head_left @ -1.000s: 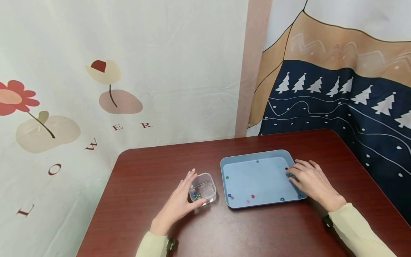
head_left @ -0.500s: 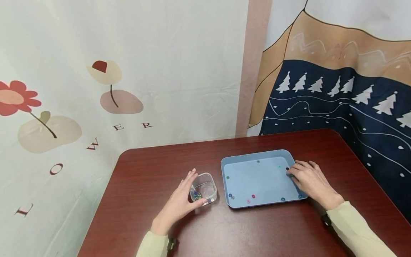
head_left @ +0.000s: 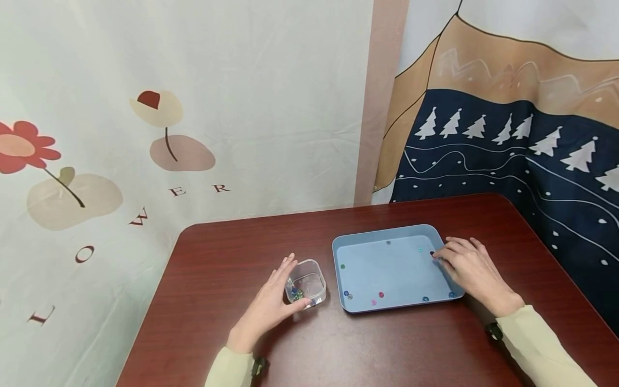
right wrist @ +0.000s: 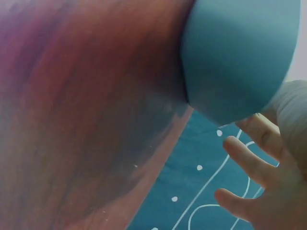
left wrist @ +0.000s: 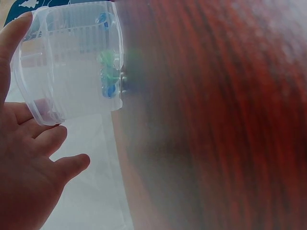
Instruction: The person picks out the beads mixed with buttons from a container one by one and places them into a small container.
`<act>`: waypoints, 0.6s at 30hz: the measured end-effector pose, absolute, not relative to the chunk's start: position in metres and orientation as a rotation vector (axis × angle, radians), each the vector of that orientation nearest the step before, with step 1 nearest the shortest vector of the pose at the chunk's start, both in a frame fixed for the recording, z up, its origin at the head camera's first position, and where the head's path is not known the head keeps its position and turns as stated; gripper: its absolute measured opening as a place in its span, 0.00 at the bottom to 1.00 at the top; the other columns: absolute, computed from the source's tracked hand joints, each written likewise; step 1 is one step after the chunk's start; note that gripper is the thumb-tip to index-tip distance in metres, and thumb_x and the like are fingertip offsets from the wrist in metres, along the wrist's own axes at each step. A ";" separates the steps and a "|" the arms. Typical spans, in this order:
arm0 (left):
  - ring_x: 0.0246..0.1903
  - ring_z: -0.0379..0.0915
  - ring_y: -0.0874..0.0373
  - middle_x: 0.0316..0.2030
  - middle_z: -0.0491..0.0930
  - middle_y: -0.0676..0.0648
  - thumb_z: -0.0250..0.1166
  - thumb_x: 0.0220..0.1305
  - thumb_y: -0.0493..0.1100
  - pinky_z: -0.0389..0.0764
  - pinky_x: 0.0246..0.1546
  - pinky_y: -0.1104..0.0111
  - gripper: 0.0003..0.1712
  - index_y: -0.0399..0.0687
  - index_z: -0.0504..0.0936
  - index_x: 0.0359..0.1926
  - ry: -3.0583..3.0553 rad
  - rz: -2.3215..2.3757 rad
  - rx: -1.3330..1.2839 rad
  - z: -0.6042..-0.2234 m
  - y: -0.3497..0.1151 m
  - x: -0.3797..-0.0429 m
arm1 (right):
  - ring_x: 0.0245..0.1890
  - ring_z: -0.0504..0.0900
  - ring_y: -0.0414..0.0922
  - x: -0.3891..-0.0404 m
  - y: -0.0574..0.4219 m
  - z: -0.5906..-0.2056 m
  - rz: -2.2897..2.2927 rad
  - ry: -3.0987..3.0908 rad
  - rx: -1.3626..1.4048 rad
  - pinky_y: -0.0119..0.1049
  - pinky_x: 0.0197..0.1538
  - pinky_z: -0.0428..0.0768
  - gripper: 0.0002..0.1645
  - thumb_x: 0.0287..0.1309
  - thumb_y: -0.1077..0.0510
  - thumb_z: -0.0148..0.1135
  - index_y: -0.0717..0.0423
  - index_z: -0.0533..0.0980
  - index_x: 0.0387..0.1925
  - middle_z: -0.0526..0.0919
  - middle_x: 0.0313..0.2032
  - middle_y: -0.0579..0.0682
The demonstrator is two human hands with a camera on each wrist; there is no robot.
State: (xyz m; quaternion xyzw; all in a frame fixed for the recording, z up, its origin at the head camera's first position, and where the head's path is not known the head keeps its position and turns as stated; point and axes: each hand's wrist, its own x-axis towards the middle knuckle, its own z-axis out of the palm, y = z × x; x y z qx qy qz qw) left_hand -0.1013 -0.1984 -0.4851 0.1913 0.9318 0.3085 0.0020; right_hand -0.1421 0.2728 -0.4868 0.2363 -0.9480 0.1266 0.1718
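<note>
My left hand [head_left: 266, 312] holds a clear plastic box [head_left: 315, 280] on the table, thumb at the near side and fingers along the left side. Small blue and green round pieces [left wrist: 109, 76], which look like buttons, lie in the bottom of the box in the left wrist view. At the right end of the blue tray [head_left: 382, 269], my right hand [head_left: 471, 269] reaches over the rim with thumb and forefinger together. They seem to pinch a small button, mostly hidden. A dark button [head_left: 432, 253] lies beside the fingertips. In the right wrist view the tray wall [right wrist: 240, 57] hides the fingertips.
Several more buttons lie spread over the tray, among them a red one [head_left: 381, 294], a pink one [head_left: 374, 302], a green one [head_left: 343, 266] and a teal one [head_left: 420, 249]. The dark red table [head_left: 232, 252] ends at a printed curtain [head_left: 290, 107] behind.
The thumb and fingers of my right hand have closed together, and the hand has risen slightly. A green button that showed under the fingertips no longer shows. My left hand has stayed on the box.
</note>
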 end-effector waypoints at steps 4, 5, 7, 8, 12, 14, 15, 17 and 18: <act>0.80 0.45 0.51 0.80 0.54 0.45 0.77 0.59 0.59 0.51 0.78 0.46 0.56 0.42 0.61 0.79 2.920 0.974 0.596 -0.485 -0.199 -0.101 | 0.57 0.77 0.63 -0.141 0.272 -0.483 0.380 -2.633 0.672 0.77 0.59 0.69 0.14 0.47 0.66 0.79 0.59 0.88 0.40 0.87 0.40 0.57; 0.80 0.45 0.51 0.80 0.54 0.44 0.77 0.59 0.59 0.52 0.78 0.46 0.56 0.42 0.61 0.79 2.921 0.975 0.599 -0.485 -0.199 -0.101 | 0.57 0.77 0.63 -0.140 0.272 -0.482 0.386 -2.623 0.673 0.77 0.59 0.69 0.14 0.47 0.66 0.79 0.59 0.88 0.40 0.87 0.40 0.57; 0.80 0.46 0.50 0.80 0.55 0.43 0.77 0.59 0.59 0.52 0.78 0.45 0.55 0.42 0.61 0.79 2.923 0.978 0.607 -0.485 -0.199 -0.102 | 0.58 0.77 0.62 -0.138 0.271 -0.480 0.406 -2.610 0.678 0.76 0.59 0.68 0.15 0.47 0.66 0.79 0.59 0.88 0.40 0.87 0.40 0.57; 0.80 0.46 0.50 0.80 0.55 0.43 0.77 0.59 0.59 0.52 0.78 0.45 0.55 0.42 0.61 0.79 2.925 0.975 0.607 -0.486 -0.199 -0.102 | 0.58 0.76 0.62 -0.137 0.270 -0.479 0.416 -2.605 0.683 0.76 0.60 0.68 0.16 0.47 0.66 0.79 0.58 0.88 0.41 0.87 0.40 0.56; 0.80 0.46 0.49 0.80 0.55 0.43 0.76 0.59 0.60 0.52 0.77 0.45 0.56 0.42 0.61 0.79 2.929 0.966 0.604 -0.486 -0.199 -0.101 | 0.59 0.76 0.62 -0.134 0.266 -0.475 0.445 -2.580 0.706 0.74 0.61 0.67 0.16 0.46 0.66 0.79 0.58 0.87 0.41 0.87 0.41 0.56; 0.80 0.46 0.50 0.80 0.55 0.43 0.76 0.59 0.61 0.52 0.77 0.45 0.56 0.42 0.61 0.79 2.932 0.960 0.602 -0.486 -0.200 -0.101 | 0.59 0.76 0.62 -0.133 0.263 -0.473 0.450 -2.559 0.721 0.73 0.62 0.68 0.16 0.46 0.66 0.79 0.58 0.87 0.41 0.87 0.40 0.56; 0.80 0.46 0.50 0.80 0.55 0.43 0.76 0.59 0.61 0.52 0.78 0.45 0.56 0.42 0.61 0.79 2.932 0.960 0.602 -0.486 -0.199 -0.101 | 0.59 0.77 0.62 -0.133 0.262 -0.473 0.449 -2.548 0.730 0.73 0.62 0.68 0.17 0.45 0.67 0.79 0.58 0.87 0.40 0.87 0.40 0.56; 0.80 0.45 0.51 0.80 0.55 0.44 0.76 0.59 0.60 0.52 0.78 0.45 0.56 0.42 0.61 0.79 2.928 0.963 0.599 -0.486 -0.199 -0.101 | 0.59 0.77 0.62 -0.132 0.258 -0.471 0.446 -2.525 0.750 0.72 0.63 0.67 0.17 0.45 0.67 0.78 0.58 0.87 0.41 0.87 0.40 0.55; 0.80 0.45 0.52 0.80 0.55 0.45 0.76 0.59 0.60 0.52 0.78 0.46 0.56 0.43 0.61 0.79 2.926 0.964 0.596 -0.486 -0.199 -0.101 | 0.59 0.77 0.62 -0.132 0.256 -0.471 0.443 -2.513 0.761 0.71 0.63 0.67 0.17 0.44 0.67 0.78 0.58 0.87 0.41 0.87 0.40 0.55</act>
